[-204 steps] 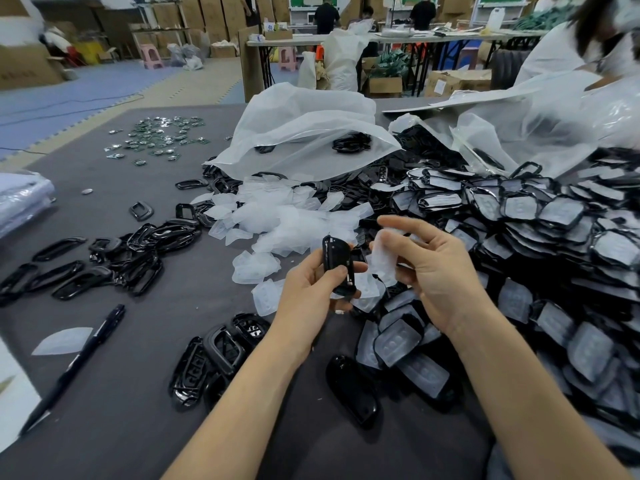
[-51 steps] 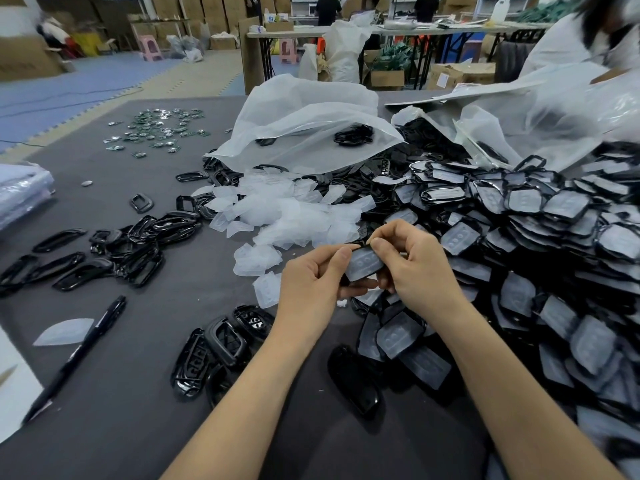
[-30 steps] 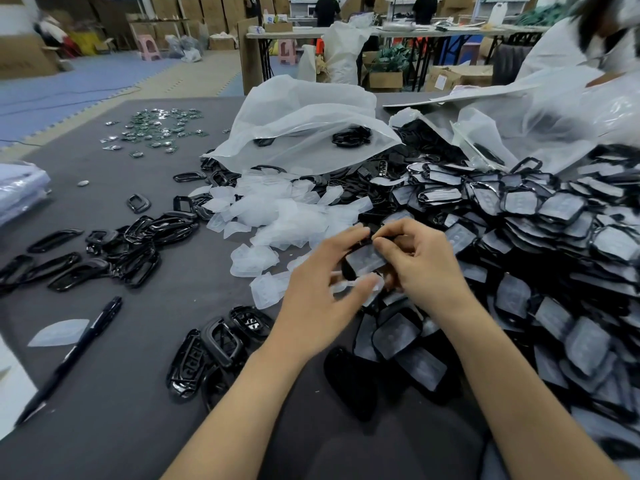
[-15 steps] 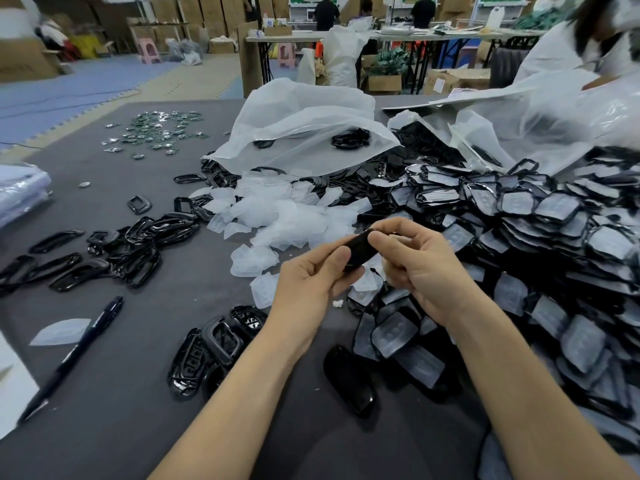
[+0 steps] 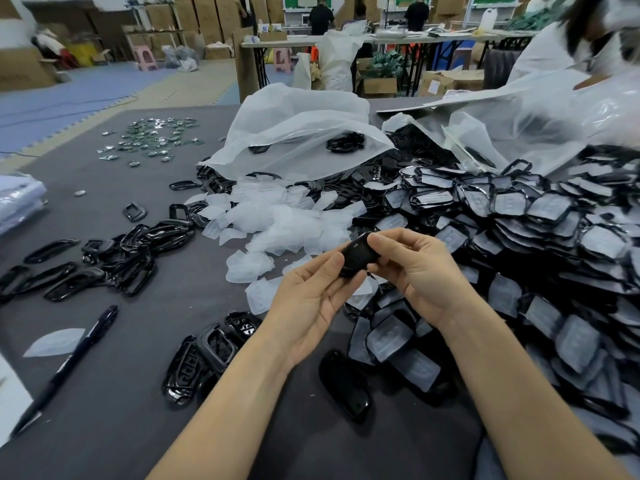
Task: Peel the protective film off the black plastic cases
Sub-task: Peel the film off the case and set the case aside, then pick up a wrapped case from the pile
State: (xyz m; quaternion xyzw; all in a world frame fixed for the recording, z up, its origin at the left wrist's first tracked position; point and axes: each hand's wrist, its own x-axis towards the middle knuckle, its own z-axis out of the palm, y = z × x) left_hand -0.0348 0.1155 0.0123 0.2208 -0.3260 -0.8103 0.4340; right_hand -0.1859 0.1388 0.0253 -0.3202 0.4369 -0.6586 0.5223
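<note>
Holding one black case [image 5: 356, 256] between both hands at the centre of the frame, a person works at a grey counter [image 5: 187, 306]. The left hand [image 5: 311, 299] pinches the case's lower-left end with curled thumb and fingers. The right hand [image 5: 419, 271] curls round its upper-right end. The case's long axis runs from lower left to upper right, spanning the gap between the two hands. The face turned towards us looks glossy and bare; whether any film is on the hidden side cannot be told.

A heap of film-covered cases [image 5: 540, 216] fills the right of the frame, nearer the right hand. A cluster of bare cases [image 5: 211, 348] lies at lower centre-left, nearer the left hand, which seems better placed to set this one down. A drift of peeled films [image 5: 277, 220] lies just above the hands in the frame.
</note>
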